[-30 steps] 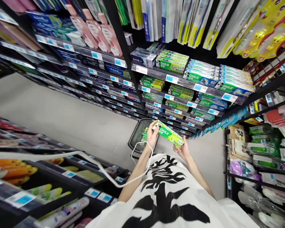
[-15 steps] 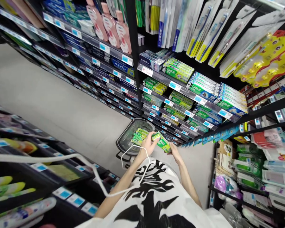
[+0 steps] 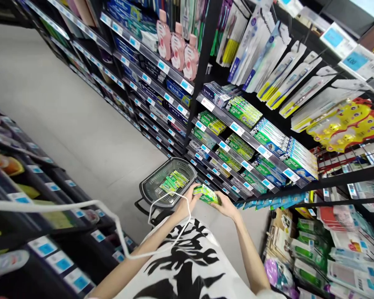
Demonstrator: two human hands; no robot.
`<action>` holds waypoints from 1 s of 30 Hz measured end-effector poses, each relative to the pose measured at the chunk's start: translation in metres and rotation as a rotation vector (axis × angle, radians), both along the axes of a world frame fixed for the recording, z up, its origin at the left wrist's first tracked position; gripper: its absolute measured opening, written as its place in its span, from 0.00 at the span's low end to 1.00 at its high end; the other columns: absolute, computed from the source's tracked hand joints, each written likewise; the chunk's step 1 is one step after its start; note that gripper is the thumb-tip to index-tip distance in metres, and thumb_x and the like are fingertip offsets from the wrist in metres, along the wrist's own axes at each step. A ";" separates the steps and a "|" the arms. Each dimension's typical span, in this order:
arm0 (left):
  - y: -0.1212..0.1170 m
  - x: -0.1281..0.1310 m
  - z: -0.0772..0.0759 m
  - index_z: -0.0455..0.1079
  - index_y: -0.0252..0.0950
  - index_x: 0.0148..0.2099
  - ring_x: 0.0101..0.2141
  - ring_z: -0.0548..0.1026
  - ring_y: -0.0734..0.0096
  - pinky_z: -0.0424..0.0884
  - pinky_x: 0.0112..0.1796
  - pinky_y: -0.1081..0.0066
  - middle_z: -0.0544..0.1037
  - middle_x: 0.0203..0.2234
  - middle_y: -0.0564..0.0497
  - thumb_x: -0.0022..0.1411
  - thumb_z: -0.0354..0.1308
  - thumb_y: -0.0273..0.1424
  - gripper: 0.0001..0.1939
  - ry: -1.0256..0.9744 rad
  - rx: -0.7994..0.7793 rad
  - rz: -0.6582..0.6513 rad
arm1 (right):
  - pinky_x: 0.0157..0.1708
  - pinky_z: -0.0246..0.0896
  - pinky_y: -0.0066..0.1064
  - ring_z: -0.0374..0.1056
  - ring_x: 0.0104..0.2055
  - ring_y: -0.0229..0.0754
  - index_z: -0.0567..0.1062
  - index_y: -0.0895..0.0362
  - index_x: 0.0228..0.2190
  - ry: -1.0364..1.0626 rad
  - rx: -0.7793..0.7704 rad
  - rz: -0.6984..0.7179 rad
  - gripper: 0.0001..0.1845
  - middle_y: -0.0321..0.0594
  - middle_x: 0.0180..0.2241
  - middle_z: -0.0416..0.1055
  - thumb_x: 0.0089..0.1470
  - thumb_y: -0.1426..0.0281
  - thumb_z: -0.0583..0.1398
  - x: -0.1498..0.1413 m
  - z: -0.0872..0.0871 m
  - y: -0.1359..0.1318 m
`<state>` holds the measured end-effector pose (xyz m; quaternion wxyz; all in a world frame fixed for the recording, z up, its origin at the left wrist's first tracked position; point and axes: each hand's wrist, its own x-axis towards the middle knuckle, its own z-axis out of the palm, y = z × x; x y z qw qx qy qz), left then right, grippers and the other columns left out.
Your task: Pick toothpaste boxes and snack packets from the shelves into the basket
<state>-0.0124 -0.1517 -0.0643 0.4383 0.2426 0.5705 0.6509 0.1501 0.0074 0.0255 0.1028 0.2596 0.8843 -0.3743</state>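
Both hands hold a green and yellow toothpaste box (image 3: 206, 194) marked DARLIE in front of my body. My left hand (image 3: 188, 202) grips its left end, and my right hand (image 3: 227, 205) closes on its right end. Just left of the hands, a grey shopping basket (image 3: 146, 182) holds several similar green toothpaste boxes (image 3: 175, 181). A thin white bar (image 3: 106, 206), bent into a loop, crosses in front of my left forearm and hides part of the basket's near side.
Shelves ahead carry rows of toothpaste boxes (image 3: 244, 111), pink bottles (image 3: 190, 58) and hanging toothbrush packs (image 3: 277, 79). More shelving stands on the left, with price tags (image 3: 45, 248). Packaged goods (image 3: 308, 245) fill a rack on the right. Grey floor (image 3: 81, 124) runs away to the upper left.
The view has turned, so the shelves sit farther right and lower. The held toothpaste box has been tilted to lie flatter between both hands, and more of the basket shows.
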 end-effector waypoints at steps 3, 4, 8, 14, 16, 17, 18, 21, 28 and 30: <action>0.003 0.002 -0.005 0.59 0.39 0.64 0.50 0.78 0.53 0.80 0.46 0.53 0.69 0.60 0.37 0.67 0.56 0.48 0.29 -0.191 0.093 0.093 | 0.53 0.61 0.41 0.68 0.52 0.51 0.65 0.50 0.59 0.083 0.042 0.068 0.25 0.46 0.54 0.71 0.64 0.60 0.61 -0.013 0.010 0.008; 0.005 0.002 -0.005 0.58 0.40 0.64 0.50 0.78 0.53 0.80 0.45 0.52 0.66 0.62 0.36 0.67 0.57 0.48 0.30 -0.239 0.127 0.135 | 0.53 0.62 0.41 0.68 0.53 0.51 0.65 0.50 0.60 0.091 0.079 0.102 0.25 0.47 0.54 0.71 0.64 0.60 0.60 -0.018 0.014 0.011; 0.007 0.000 0.000 0.52 0.45 0.68 0.47 0.81 0.58 0.80 0.45 0.52 0.60 0.67 0.36 0.67 0.57 0.47 0.33 -0.324 0.156 0.215 | 0.51 0.61 0.44 0.67 0.52 0.55 0.66 0.53 0.60 0.095 0.355 0.211 0.23 0.51 0.53 0.71 0.66 0.64 0.57 -0.041 0.029 0.036; -0.013 0.006 -0.017 0.65 0.37 0.58 0.39 0.83 0.60 0.78 0.39 0.61 0.81 0.44 0.42 0.66 0.55 0.48 0.25 -0.218 -0.013 -0.069 | 0.57 0.56 0.47 0.62 0.59 0.55 0.62 0.59 0.63 0.186 0.790 0.148 0.25 0.55 0.58 0.68 0.65 0.74 0.51 -0.081 0.047 0.109; -0.021 0.010 -0.024 0.67 0.38 0.56 0.36 0.82 0.61 0.77 0.38 0.63 0.83 0.38 0.45 0.65 0.55 0.45 0.22 -0.182 -0.027 -0.160 | 0.61 0.53 0.47 0.60 0.62 0.53 0.62 0.61 0.63 0.184 0.887 0.155 0.27 0.55 0.60 0.67 0.64 0.76 0.49 -0.095 0.048 0.136; -0.024 0.012 -0.026 0.67 0.38 0.56 0.35 0.82 0.61 0.77 0.37 0.63 0.83 0.37 0.47 0.65 0.56 0.44 0.22 -0.163 -0.031 -0.182 | 0.62 0.52 0.47 0.59 0.64 0.52 0.62 0.61 0.63 0.177 0.923 0.152 0.27 0.55 0.61 0.66 0.64 0.76 0.49 -0.102 0.048 0.148; -0.026 0.013 -0.028 0.67 0.39 0.56 0.34 0.82 0.61 0.76 0.36 0.63 0.83 0.35 0.47 0.64 0.57 0.42 0.21 -0.146 -0.032 -0.186 | 0.63 0.51 0.46 0.58 0.65 0.52 0.62 0.62 0.63 0.168 0.953 0.145 0.27 0.56 0.62 0.65 0.64 0.76 0.49 -0.109 0.047 0.160; -0.029 0.011 -0.028 0.69 0.42 0.55 0.32 0.82 0.58 0.75 0.34 0.63 0.84 0.33 0.49 0.62 0.59 0.40 0.20 -0.134 -0.022 -0.122 | 0.66 0.46 0.47 0.54 0.67 0.50 0.63 0.64 0.63 0.129 1.031 0.130 0.27 0.57 0.63 0.64 0.64 0.77 0.48 -0.124 0.043 0.190; -0.044 -0.001 -0.032 0.68 0.39 0.56 0.33 0.81 0.59 0.76 0.37 0.63 0.83 0.33 0.49 0.61 0.56 0.40 0.22 -0.075 -0.118 -0.049 | 0.59 0.56 0.49 0.64 0.60 0.59 0.67 0.69 0.60 0.027 0.964 -0.166 0.24 0.66 0.56 0.69 0.66 0.75 0.48 -0.152 0.039 0.233; -0.050 -0.001 -0.038 0.68 0.39 0.56 0.34 0.81 0.60 0.76 0.38 0.63 0.83 0.33 0.49 0.62 0.55 0.40 0.22 -0.070 -0.147 -0.053 | 0.56 0.59 0.51 0.66 0.58 0.62 0.70 0.73 0.56 0.023 0.896 -0.264 0.22 0.71 0.52 0.71 0.67 0.72 0.49 -0.159 0.044 0.244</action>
